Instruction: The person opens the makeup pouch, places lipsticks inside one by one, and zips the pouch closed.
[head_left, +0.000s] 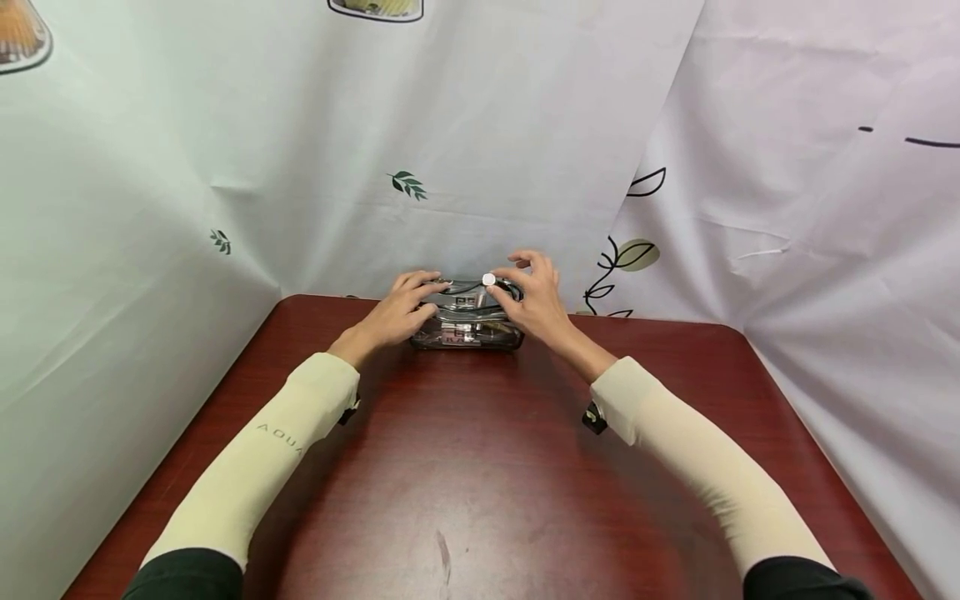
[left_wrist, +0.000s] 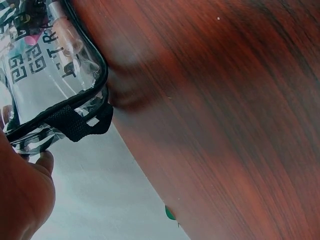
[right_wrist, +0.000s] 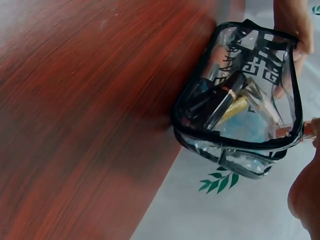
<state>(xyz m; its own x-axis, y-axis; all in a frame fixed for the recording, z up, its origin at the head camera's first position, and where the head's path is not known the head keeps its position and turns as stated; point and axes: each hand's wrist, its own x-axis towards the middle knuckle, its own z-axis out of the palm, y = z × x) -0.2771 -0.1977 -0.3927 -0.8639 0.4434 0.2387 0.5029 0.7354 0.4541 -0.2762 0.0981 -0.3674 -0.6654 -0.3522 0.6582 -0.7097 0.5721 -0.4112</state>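
A clear cosmetic bag with black trim (head_left: 467, 335) stands near the table's far edge. My left hand (head_left: 397, 312) grips its upper left side, with thumb and fingers around the edge of the opening. At the right end of the opening, my right hand (head_left: 538, 300) pinches a small lip gloss tube (right_wrist: 308, 130), whose round white end shows in the head view. Part of the reddish tube is seen through the clear plastic. Inside the bag lie a black tube (right_wrist: 222, 102), a gold item (right_wrist: 235, 109) and other cosmetics, partly hidden by print and glare.
The dark red wooden table (head_left: 450, 467) stretches from the bag toward me. White printed cloth (head_left: 517, 150) hangs close behind the bag and along both sides. A black strap loop (left_wrist: 82, 125) sticks out from the bag's end.
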